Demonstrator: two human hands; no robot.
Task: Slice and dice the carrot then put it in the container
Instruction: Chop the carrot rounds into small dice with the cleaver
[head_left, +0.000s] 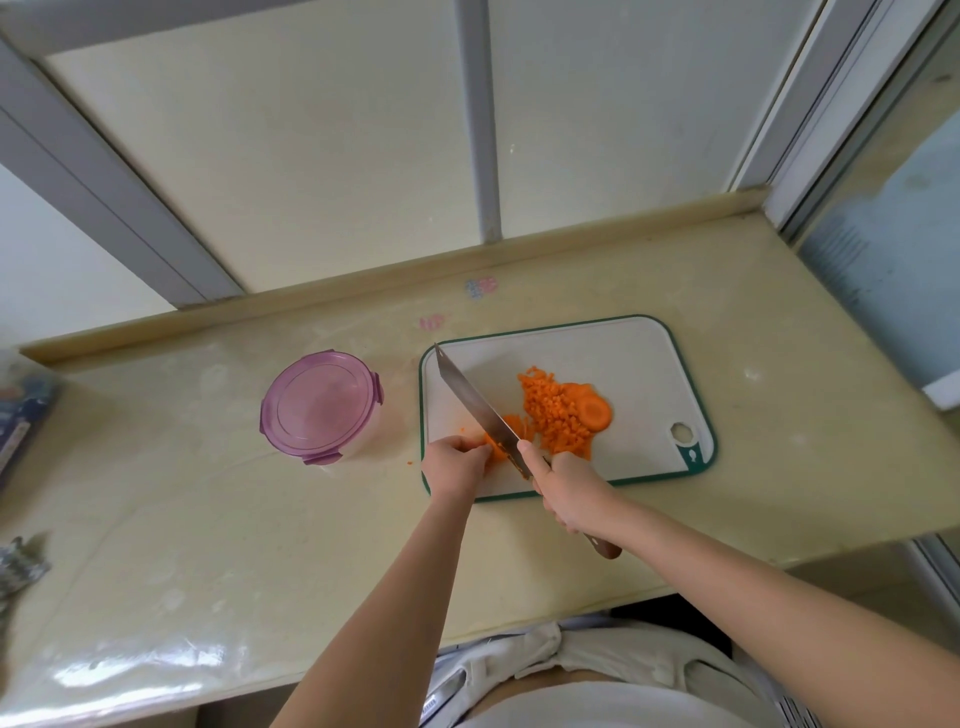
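From the head camera, the right hand (563, 486) is gripping the handle of a long knife (480, 410), forefinger resting on the blade's spine, and the blade is angling across the cutting board (639, 353). The left hand (454, 460) is curling closed over a small bunch of carrot strips (506, 439), its fingertips (480, 448) sitting right against the blade. That closeness is the main danger: if the strips are rolling or the knuckles are not tucked, the edge could be catching a finger. A heap of diced carrot (556, 415) and a few uncut rounds (595, 413) are lying further right on the board. One bit is already lying off the board on the counter (208, 519), so more could be scattering. The container (322, 405) is standing left of the board with its purple lid on, so nothing can be going in until it is opened.
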